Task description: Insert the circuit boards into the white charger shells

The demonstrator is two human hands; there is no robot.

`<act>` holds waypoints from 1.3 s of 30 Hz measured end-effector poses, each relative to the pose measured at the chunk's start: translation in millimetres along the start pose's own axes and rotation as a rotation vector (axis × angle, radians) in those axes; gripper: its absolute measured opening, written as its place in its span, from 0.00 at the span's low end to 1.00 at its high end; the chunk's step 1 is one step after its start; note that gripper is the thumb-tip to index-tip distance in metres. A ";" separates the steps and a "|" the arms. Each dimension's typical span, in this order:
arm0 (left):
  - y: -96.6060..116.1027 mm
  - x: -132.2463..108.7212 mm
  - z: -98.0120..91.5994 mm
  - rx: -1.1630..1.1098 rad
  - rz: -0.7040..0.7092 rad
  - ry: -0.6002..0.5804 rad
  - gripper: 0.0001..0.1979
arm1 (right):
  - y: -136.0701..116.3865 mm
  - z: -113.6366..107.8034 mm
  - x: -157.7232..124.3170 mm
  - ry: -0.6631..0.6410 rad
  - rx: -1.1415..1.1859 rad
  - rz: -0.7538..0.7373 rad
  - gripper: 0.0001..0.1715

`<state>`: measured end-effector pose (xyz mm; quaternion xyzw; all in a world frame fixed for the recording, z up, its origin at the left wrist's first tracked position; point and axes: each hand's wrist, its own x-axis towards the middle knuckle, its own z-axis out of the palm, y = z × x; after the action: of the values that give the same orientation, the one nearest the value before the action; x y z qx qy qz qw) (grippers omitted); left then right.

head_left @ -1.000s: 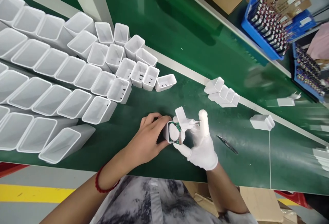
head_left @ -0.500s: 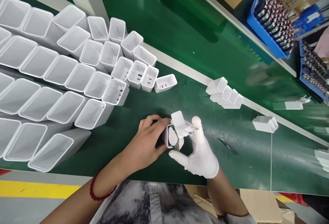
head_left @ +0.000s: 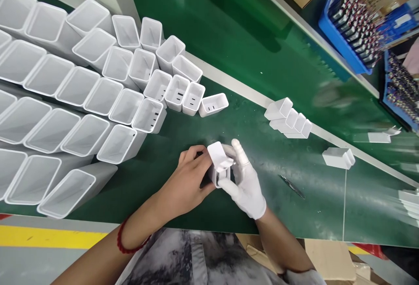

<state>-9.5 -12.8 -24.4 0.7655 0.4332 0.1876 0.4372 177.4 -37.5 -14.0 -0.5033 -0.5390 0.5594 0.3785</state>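
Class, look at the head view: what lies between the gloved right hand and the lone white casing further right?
A dark slim tool on bare green mat, head view.

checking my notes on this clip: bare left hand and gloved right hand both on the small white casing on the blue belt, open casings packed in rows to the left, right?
One detail is off: the belt is green, not blue, as the head view shows. The rest holds: the bare left hand and the gloved right hand both grip the small white casing, and open casings stand packed in rows to the left.
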 end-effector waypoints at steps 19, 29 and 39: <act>0.7 -0.2 3.6 0.106 0.067 0.051 0.25 | 5.9 36.5 -11.7 0.352 0.119 0.172 0.23; 2.4 0.5 6.3 0.121 0.085 0.106 0.25 | 6.1 47.1 1.5 0.460 0.241 0.149 0.19; -0.7 0.7 5.9 0.123 0.082 0.081 0.28 | 4.9 41.0 -11.7 0.351 0.342 0.203 0.27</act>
<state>-5.5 -15.0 -28.2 0.7998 0.4296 0.2090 0.3635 140.7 -58.6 -20.6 -0.5728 -0.3095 0.5816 0.4878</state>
